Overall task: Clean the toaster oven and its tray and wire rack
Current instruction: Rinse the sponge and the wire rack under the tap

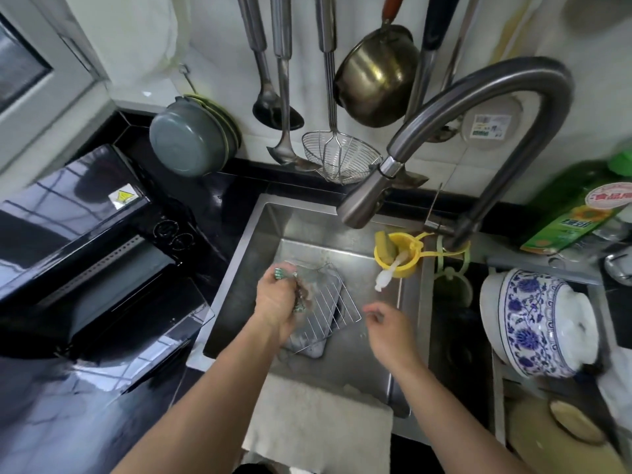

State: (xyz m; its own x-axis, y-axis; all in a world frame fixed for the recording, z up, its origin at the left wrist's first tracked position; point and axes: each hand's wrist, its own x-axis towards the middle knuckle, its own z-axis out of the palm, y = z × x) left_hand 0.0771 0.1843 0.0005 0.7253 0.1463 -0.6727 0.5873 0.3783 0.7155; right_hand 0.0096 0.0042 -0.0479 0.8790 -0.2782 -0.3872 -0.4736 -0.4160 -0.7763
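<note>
The wire rack [337, 304] lies tilted in the steel sink [246, 248], on top of the dark grey tray [313, 347]. My left hand [277, 302] grips a green scrubbing cloth [285, 275] against the rack's left part. To the right of the rack hovers my right hand [388, 326], fingers loosely curled, holding nothing. The black toaster oven [85, 241] stands on the counter left of the sink with its glass door [147, 340] hanging open.
A curved faucet [372, 196] arches over the sink. A yellow holder [398, 253] with a sponge and brush hangs at the sink's right wall. A white towel [318, 422] drapes the front edge. Ladles, a strainer and a pot hang on the wall. A blue-and-white pot [537, 323] sits right.
</note>
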